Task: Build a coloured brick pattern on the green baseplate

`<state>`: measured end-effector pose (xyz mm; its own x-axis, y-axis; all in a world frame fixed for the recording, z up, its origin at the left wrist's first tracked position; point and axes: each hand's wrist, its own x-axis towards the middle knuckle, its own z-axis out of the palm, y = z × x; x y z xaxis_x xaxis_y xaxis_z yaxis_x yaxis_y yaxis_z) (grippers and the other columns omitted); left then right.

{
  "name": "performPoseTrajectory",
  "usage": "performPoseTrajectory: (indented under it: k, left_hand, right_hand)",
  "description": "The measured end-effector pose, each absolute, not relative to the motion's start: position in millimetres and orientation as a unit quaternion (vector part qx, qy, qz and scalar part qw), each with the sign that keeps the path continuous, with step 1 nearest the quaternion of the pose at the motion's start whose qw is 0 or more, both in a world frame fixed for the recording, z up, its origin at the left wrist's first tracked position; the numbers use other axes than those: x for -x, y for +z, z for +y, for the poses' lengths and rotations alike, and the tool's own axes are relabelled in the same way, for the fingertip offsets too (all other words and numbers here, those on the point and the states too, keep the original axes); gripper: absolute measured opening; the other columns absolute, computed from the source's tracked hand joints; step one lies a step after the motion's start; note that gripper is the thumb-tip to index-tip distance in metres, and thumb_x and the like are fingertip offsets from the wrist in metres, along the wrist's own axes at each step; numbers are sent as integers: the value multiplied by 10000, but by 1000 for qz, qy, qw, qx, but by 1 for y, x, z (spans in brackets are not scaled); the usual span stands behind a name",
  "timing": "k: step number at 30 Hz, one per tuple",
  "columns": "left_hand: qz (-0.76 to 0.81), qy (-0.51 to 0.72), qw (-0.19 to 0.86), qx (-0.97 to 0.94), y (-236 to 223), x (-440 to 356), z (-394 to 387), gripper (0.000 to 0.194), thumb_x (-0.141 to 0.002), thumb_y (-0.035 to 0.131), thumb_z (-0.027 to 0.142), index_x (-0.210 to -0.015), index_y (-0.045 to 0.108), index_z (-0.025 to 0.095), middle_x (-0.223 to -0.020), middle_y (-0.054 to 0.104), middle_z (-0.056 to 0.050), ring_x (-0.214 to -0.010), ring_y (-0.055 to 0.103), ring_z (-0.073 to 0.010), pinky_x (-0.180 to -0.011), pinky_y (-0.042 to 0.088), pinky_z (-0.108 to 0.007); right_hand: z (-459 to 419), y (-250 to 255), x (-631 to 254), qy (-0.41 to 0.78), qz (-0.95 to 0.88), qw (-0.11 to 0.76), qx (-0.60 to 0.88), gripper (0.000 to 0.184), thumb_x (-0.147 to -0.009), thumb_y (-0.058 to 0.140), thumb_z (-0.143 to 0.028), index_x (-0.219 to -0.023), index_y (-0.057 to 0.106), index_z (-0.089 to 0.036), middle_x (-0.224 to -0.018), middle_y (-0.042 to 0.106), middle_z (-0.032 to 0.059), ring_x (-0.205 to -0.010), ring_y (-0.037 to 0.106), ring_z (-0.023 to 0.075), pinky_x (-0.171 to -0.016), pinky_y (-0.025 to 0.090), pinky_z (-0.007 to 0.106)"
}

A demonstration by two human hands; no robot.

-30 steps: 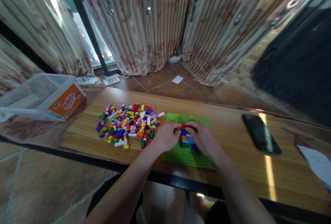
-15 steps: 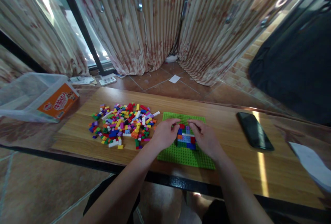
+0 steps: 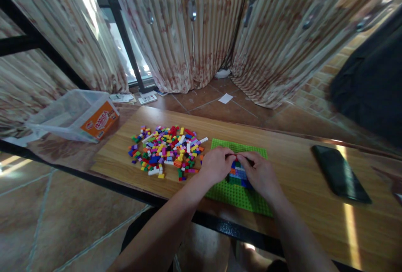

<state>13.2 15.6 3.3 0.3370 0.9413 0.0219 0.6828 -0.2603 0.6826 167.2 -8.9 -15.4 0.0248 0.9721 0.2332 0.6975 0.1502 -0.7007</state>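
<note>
A green baseplate (image 3: 234,198) lies on the wooden table with a patch of toy bricks (image 3: 239,173) in blue, orange, white and other colours built on its middle. My left hand (image 3: 217,165) is over the patch's left side, thumb and forefinger closed at its far edge. From the right, my right hand (image 3: 260,172) meets it there, its fingers also pinched together. A small red brick (image 3: 236,156) shows between the fingertips of both hands. The fingers hide most of that brick and part of the patch.
Left of the baseplate spreads a pile of loose coloured bricks (image 3: 169,148). A clear plastic bin (image 3: 70,115) with an orange label stands beyond the table's left end. A black phone (image 3: 341,173) lies on the right. Striped curtains (image 3: 201,42) hang behind the table.
My hands have come together, and their fingertips now meet at the red brick on the patch's far edge. The whole view has shifted, so everything sits farther right.
</note>
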Motion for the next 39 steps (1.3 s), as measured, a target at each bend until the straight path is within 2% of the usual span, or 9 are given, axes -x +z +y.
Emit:
performPoseTrajectory:
  k: [15, 20, 25, 32, 36, 39]
  left_hand:
    - [527, 231, 280, -769, 0, -12, 12, 275, -921, 468, 325, -982, 713, 215, -970, 711, -57, -926, 649, -208, -851, 513, -337]
    - [523, 247, 283, -765, 1, -5, 14, 231, -895, 495, 257, -915, 712, 181, -918, 723, -57, -875, 650, -192, -816, 500, -305]
    - [545, 335, 269, -720, 11, 12, 18, 246, -889, 464, 195, -777, 681, 169, -791, 703, -37, -763, 624, -156, -743, 473, -266]
    - [574, 484, 286, -596, 28, 52, 26, 257, -893, 481, 285, -766, 664, 156, -739, 676, -19, -685, 592, -125, -639, 436, -226]
    - [593, 514, 270, -558, 30, 80, 32, 257, -869, 498, 296, -755, 679, 153, -696, 664, -6, -662, 588, -124, -629, 432, -221]
    - [626, 489, 256, -550, 32, 106, 36, 226, -837, 516, 264, -780, 702, 150, -699, 676, -7, -633, 586, -126, -612, 429, -223]
  right_hand:
    - [-9, -20, -169, 167, -691, 334, 619, 298, -907, 468, -414, -895, 706, -235, -912, 710, 73, -865, 636, 237, -813, 475, 394]
    - [-11, -15, -164, 118, -699, 337, 620, 303, -914, 469, -391, -917, 698, -193, -933, 702, 103, -891, 623, 256, -835, 469, 414]
    - [-17, -3, -143, 72, -701, 384, 596, 272, -926, 466, -356, -936, 688, -199, -937, 697, 96, -903, 616, 249, -839, 469, 410]
    - [-26, -4, -89, 134, -746, 384, 527, 201, -923, 504, -308, -915, 687, -225, -932, 707, 65, -899, 625, 229, -837, 469, 388]
    - [-27, -12, -60, 152, -767, 369, 503, 169, -917, 525, -270, -943, 686, -225, -960, 704, 53, -920, 615, 218, -851, 456, 376]
    - [-26, -16, -41, 151, -780, 353, 494, 150, -904, 553, -252, -966, 686, -222, -987, 696, 52, -947, 597, 222, -868, 441, 379]
